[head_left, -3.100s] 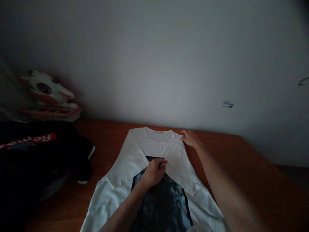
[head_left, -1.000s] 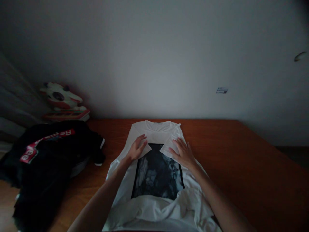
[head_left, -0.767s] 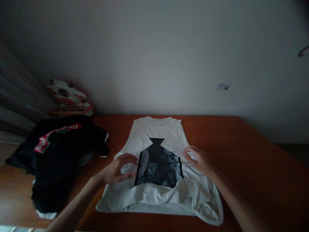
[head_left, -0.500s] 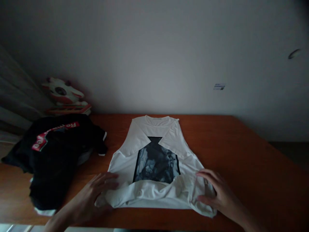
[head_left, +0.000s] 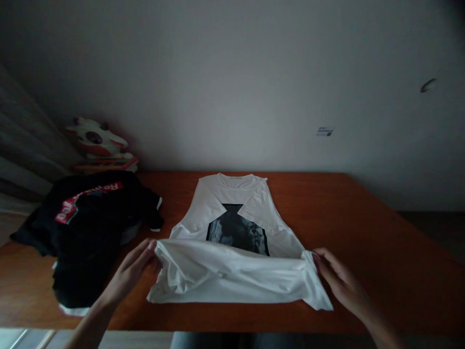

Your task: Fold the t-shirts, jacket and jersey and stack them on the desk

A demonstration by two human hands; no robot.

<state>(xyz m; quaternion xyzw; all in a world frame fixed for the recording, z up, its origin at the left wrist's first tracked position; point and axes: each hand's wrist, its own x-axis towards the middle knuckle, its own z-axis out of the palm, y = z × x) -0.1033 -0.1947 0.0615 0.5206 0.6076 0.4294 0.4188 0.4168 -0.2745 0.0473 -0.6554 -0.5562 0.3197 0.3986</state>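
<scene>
A white T-shirt (head_left: 232,276) lies on the wooden table in front of me, its neckline toward the wall and both sleeves folded inward. Its bottom part is turned up over the lower edge of the dark printed picture (head_left: 238,232). My left hand (head_left: 136,266) pinches the left corner of the turned-up hem, fingers closed on the cloth. At the opposite end, my right hand (head_left: 337,276) grips the right corner of the same hem between thumb and fingers. Between both hands the hem is stretched fairly straight.
Black clothing (head_left: 87,232) with a red printed label is heaped on the table's left side. Behind it, a cow-shaped toy (head_left: 98,138) with a keyboard base stands by the wall. A curtain (head_left: 25,145) hangs at far left. The wooden table (head_left: 348,232) extends right.
Both hands have taken hold of the hem corners and raised them toward the wall. The bunched hem is now pulled taut and covers more of the print.
</scene>
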